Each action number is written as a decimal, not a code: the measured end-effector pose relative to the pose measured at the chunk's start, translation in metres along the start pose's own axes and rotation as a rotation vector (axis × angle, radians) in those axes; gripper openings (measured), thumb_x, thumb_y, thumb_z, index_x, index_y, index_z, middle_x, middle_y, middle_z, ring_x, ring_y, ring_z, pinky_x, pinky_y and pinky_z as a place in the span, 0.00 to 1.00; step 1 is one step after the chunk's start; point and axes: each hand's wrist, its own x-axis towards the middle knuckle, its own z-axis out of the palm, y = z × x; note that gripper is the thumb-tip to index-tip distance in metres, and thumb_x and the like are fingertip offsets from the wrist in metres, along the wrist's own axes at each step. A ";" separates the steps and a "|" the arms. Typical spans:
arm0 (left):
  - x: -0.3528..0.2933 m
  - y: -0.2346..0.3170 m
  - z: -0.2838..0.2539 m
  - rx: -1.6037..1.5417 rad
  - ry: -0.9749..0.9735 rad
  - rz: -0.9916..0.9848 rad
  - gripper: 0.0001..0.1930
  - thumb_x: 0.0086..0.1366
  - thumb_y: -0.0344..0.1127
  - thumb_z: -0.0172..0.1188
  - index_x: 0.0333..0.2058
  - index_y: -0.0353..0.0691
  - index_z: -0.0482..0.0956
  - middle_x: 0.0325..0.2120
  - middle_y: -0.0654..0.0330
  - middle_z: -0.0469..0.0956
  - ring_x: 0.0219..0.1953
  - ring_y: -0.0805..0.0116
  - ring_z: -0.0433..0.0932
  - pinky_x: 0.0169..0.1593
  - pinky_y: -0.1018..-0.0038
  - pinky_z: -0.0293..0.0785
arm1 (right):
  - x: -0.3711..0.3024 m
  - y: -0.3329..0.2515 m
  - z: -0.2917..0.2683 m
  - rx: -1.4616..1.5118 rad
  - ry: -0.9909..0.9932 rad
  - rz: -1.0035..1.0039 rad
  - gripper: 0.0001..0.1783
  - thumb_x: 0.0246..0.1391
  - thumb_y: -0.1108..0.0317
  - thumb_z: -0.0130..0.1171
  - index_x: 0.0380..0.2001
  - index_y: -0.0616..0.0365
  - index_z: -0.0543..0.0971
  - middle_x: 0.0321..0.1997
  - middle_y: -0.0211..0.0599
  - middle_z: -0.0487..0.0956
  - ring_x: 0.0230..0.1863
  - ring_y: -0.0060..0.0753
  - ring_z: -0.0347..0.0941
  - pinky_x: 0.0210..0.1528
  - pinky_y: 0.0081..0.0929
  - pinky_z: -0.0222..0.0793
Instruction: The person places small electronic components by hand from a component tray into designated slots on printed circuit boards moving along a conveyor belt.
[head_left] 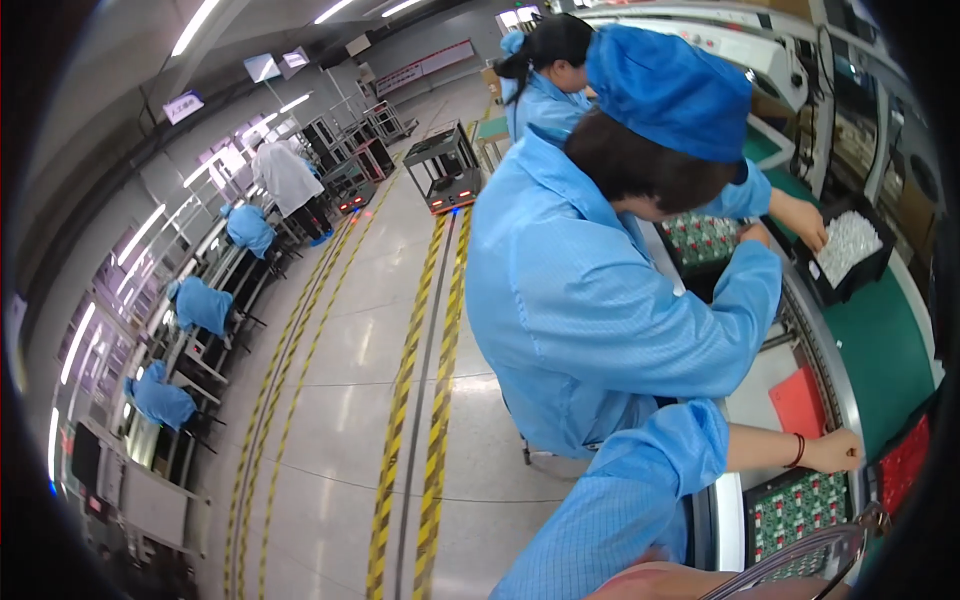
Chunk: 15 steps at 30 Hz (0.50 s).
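My left arm reaches in from the lower edge in a light blue sleeve, a dark band around the wrist. Fingers curled in, my left hand (834, 451) is closed above the rail at the line's edge; anything inside it is hidden. Just nearer than the hand is a black tray of green circuit boards (798, 515) carrying small red and white parts. Right of the hand stands a box of small red parts (906, 466). A red sheet (798, 402) lies a little beyond my wrist. My right hand is out of the picture.
A co-worker in blue (610, 290) sits close on the left, one hand at a black bin of whitish parts (846, 250), by another tray of boards (700, 240). The green work surface (880, 340) runs along the right. An aisle with yellow-black floor stripes (405, 450) lies left.
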 end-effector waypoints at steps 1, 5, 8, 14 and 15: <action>0.002 0.004 0.001 0.009 0.001 0.017 0.06 0.49 0.26 0.56 0.17 0.32 0.77 0.13 0.57 0.76 0.16 0.69 0.75 0.23 0.75 0.70 | 0.009 0.010 0.001 -0.030 -0.083 -0.001 0.16 0.53 0.68 0.52 0.43 0.66 0.74 0.46 0.43 0.74 0.50 0.37 0.66 0.47 0.38 0.63; 0.012 0.035 0.006 -0.226 0.089 -0.066 0.04 0.46 0.25 0.60 0.21 0.30 0.76 0.20 0.53 0.78 0.21 0.69 0.77 0.27 0.75 0.72 | 0.023 0.020 0.038 -0.062 -0.221 0.019 0.17 0.52 0.73 0.55 0.45 0.71 0.72 0.45 0.43 0.74 0.45 0.32 0.68 0.47 0.25 0.62; 0.015 0.029 0.021 -0.190 0.008 0.061 0.06 0.42 0.28 0.63 0.21 0.31 0.79 0.17 0.55 0.78 0.21 0.69 0.77 0.26 0.75 0.74 | 0.018 0.019 0.071 -0.041 -0.198 0.049 0.16 0.52 0.73 0.55 0.45 0.69 0.73 0.40 0.39 0.74 0.41 0.30 0.67 0.46 0.25 0.62; 0.010 0.023 -0.007 -0.195 -0.104 -0.098 0.05 0.44 0.27 0.60 0.21 0.30 0.79 0.17 0.54 0.79 0.18 0.70 0.78 0.23 0.76 0.74 | -0.010 -0.003 0.077 -0.447 -0.065 -0.123 0.12 0.54 0.72 0.51 0.39 0.68 0.74 0.39 0.43 0.71 0.40 0.37 0.67 0.44 0.30 0.69; 0.010 0.025 -0.009 -0.210 -0.107 -0.110 0.05 0.44 0.27 0.60 0.21 0.30 0.79 0.17 0.54 0.79 0.18 0.70 0.78 0.23 0.76 0.74 | -0.011 -0.012 0.081 -0.458 -0.058 -0.108 0.12 0.54 0.72 0.51 0.39 0.68 0.74 0.39 0.43 0.71 0.40 0.37 0.67 0.44 0.30 0.69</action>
